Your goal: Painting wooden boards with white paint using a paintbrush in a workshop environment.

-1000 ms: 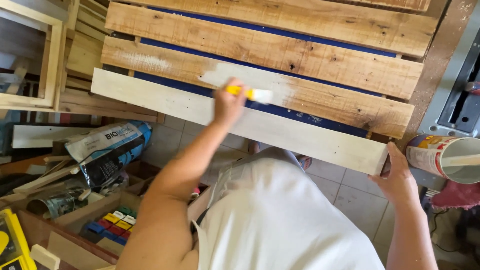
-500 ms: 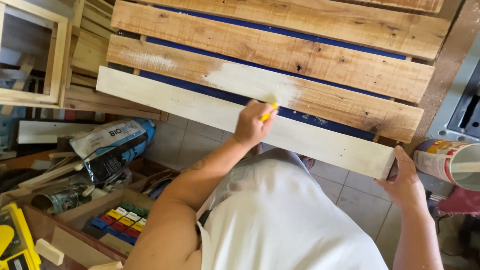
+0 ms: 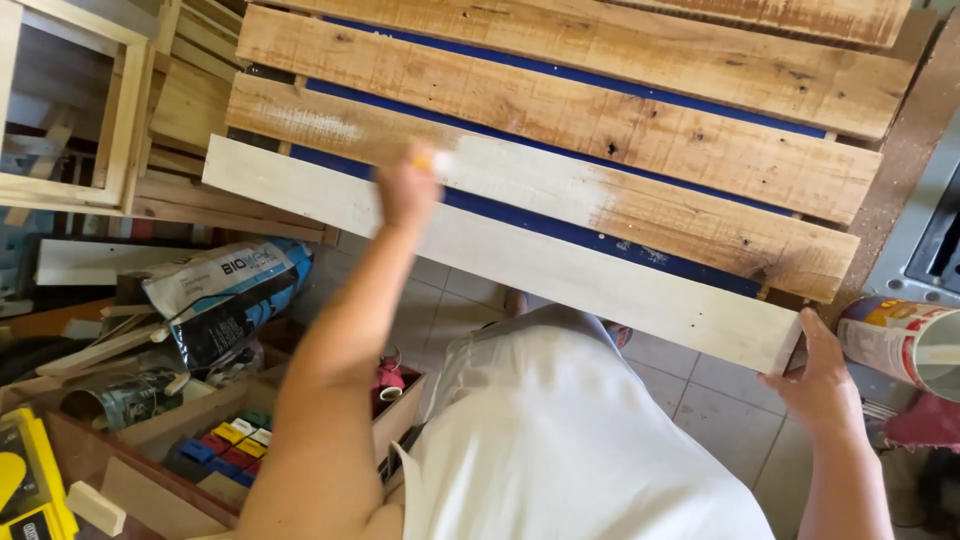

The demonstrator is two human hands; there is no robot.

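Observation:
My left hand grips a yellow-handled paintbrush, its blurred tip on the second plank of a wooden pallet. The middle of that plank is coated white; its right end is bare wood. The nearest plank is white along its whole length. My right hand holds the right end of that nearest plank, thumb against its end face. Blue shows in the gaps between the planks.
A paint can lies on its side beside my right hand. A wooden frame stands at the left. Below it are a grey-blue bag, wood scraps and a box with coloured blocks. Tiled floor lies under the pallet.
My left hand has swept the brush left along the second plank, and the white patch there has grown wider. My right hand has kept its hold on the plank end.

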